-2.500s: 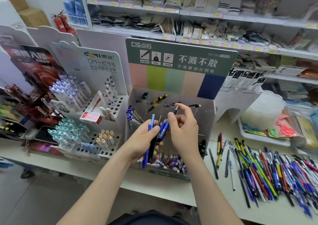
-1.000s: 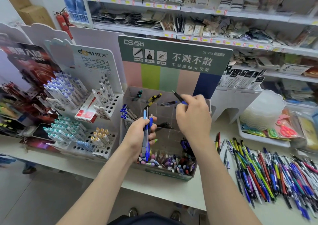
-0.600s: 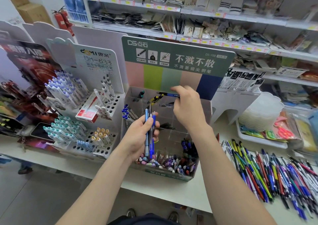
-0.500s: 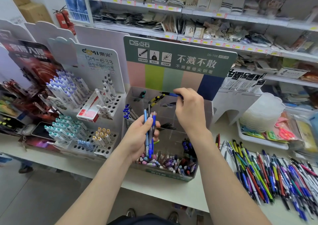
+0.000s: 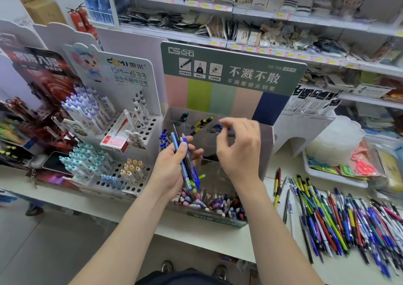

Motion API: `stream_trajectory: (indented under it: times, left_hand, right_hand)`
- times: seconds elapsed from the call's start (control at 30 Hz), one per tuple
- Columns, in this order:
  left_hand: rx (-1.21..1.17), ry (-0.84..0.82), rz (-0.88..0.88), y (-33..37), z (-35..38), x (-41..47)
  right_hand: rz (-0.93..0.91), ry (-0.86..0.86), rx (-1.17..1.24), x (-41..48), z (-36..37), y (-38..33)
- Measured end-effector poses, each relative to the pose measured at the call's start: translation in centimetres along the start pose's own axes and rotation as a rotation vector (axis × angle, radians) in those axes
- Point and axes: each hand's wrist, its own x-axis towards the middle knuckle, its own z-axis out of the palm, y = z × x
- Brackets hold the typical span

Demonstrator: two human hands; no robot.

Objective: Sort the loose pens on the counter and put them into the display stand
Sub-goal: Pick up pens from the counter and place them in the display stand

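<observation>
L hand [image 5: 172, 165] grips a small bundle of pens [image 5: 174, 141], mostly blue, thumb clamped across the barrels, in front of the clear display stand [image 5: 267, 151]. R hand [image 5: 239, 151], at 3 o'clock of it, hovers over the stand's middle slots w/ fingers loosely curled & apart. Nothing seen btwn them, tho it's blurred. Bulk of the loose pens [image 5: 338, 219] lies fanned on the counter [image 5: 207, 239] at 4 o'clock of the stand, well apart from both hands. Front row [image 5: 209, 202] at 6 o'clock is packed w/ pens; back slots [image 5: 196, 119] at 12 hold only a few. Pens prob. light, stiff, smooth plastic & slippery in a bunch, so pinch one mid-barrel or near the clip, not the tip. Risk: pulling one loosens the rest.
</observation>
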Motion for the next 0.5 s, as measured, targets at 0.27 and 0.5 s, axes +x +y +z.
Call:
stream_trajectory:
  times: [0.27,0.5]
  left_hand:
    - [-0.112,-0.004,0.054,0.9,0.4,-0.3]
    - [0.290,0.137,0.097,1.5,-1.1,-0.3]
  right_hand:
    - [0.465,-0.633,0.414,-5.2,1.4,-2.5]
    - [0.397,-0.436,0.259,-4.0,1.6,-0.8]
